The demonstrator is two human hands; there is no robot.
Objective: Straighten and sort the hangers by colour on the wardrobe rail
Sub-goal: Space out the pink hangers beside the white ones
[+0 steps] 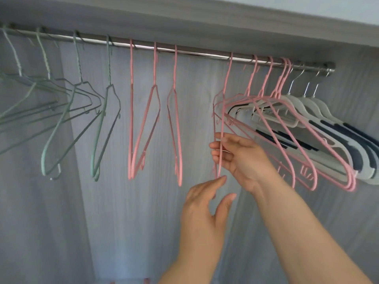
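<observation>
**Inspector:** Nearest item first. The left hand [207, 203] hangs below the work, fingers spread and relaxed, holding nothing; its forefinger tip sits just at the bottom bend of the pink hanger [220, 144] being handled.

**Assistant:** And the other one?

**Inspector:** The right hand [240, 156] is partly closed, thumb and fingers pinched on that hanger's wire, low on the frame. The hanger is hooked on the rail [196, 52], at the left edge of the crowded pink group [291, 140].

**Assistant:** Recommended handling?

**Inspector:** In my judgement, turn the frame square to the rail with the pinching hand, steady the lower bend with the free one, and slide the hook left along the rail to match the spacing of the three straightened pink hangers [155, 119]. Its neighbours overlap it, so ease it clear rather than pull.

**Assistant:** Further back?

**Inspector:** Green hangers [78, 119] occupy the left of the rail, several skewed. White hangers [336, 140] with dark pads sit bunched at the far right. Colours look grouped; straightening remains outstanding.
</observation>
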